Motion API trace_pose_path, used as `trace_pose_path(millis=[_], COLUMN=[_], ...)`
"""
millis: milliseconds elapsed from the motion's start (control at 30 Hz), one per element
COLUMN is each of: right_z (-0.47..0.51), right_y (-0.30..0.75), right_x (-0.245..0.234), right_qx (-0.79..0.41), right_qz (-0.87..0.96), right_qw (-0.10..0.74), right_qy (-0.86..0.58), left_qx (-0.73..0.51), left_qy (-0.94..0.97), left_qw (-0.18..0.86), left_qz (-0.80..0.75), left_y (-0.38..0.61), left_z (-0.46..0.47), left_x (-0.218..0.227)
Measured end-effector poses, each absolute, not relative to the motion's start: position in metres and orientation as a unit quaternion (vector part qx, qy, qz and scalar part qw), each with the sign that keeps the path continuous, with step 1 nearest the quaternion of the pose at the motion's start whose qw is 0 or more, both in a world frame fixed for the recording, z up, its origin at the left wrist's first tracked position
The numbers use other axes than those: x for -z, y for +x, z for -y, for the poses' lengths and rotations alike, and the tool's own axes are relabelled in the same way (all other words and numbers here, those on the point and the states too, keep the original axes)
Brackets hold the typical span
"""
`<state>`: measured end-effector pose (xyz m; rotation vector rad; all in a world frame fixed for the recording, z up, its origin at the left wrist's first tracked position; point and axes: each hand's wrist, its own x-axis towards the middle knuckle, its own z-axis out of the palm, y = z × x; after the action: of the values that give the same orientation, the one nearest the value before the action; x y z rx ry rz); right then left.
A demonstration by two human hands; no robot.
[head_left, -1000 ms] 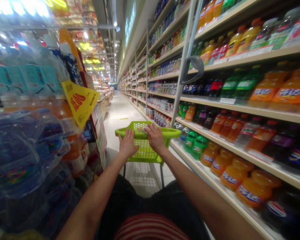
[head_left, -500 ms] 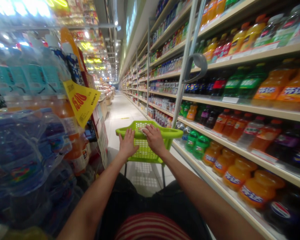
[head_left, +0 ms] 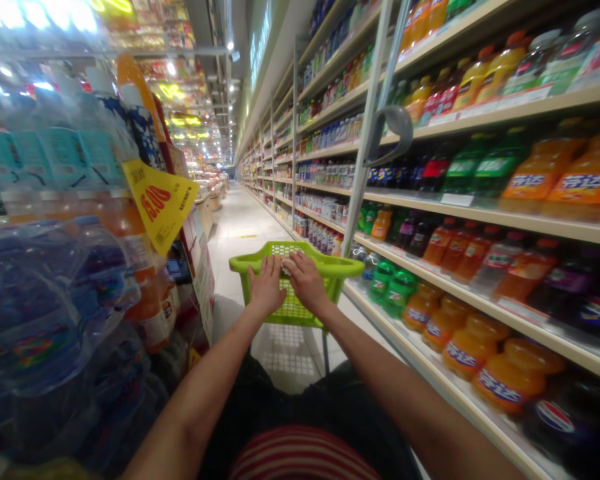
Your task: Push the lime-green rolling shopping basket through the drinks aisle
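A lime-green shopping cart basket stands in the aisle straight ahead of me. Both my hands rest on its near rim. My left hand lies with fingers stretched forward over the edge. Just to its right, almost touching, my right hand covers a small white thing on the rim that I cannot make out. Neither hand is wrapped round anything. My forearms reach out from the bottom of the view.
Shelves of soda bottles line the right side close to the cart. A stack of shrink-wrapped bottles with a yellow price tag crowds the left. A tiled aisle floor runs ahead.
My left hand has shifted right along the cart's rim, closer to my right hand. The cart and shelves have stayed nearly in place.
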<state>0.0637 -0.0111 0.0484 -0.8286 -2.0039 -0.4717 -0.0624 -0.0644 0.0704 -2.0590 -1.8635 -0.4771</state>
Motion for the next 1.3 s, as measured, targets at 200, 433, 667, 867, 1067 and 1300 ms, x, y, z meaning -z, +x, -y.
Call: trace_pose_path(millis=[200, 433, 667, 867, 1067, 1300], right_z=[-0.002, 0.000, -0.012, -0.024, -0.015, -0.034], right_y=[0.125, 0.121, 0.132, 0.147, 0.116, 0.154], right_x=[-0.041, -0.038, -0.036, -0.032, -0.033, -0.031], right_qx=[0.212, 0.197, 0.191, 0.183, 0.184, 0.183], right_qz=[0.749, 0.735, 0.730, 0.688, 0.761, 0.692], right_qw=[0.451, 0.480, 0.493, 0.528, 0.476, 0.525], right_qy=[-0.436, -0.436, -0.433, -0.463, -0.400, -0.460], left_qx=[0.171, 0.177, 0.169, 0.163, 0.157, 0.153], left_qy=[-0.726, -0.705, -0.725, -0.728, -0.726, -0.734], left_qw=[0.159, 0.156, 0.158, 0.152, 0.151, 0.131], left_qz=[0.647, 0.669, 0.649, 0.648, 0.652, 0.649], left_y=[-0.067, -0.052, -0.049, -0.053, -0.056, -0.062], left_z=[0.063, 0.058, 0.055, 0.049, 0.044, 0.043], left_x=[-0.065, -0.070, -0.067, -0.068, -0.071, -0.074])
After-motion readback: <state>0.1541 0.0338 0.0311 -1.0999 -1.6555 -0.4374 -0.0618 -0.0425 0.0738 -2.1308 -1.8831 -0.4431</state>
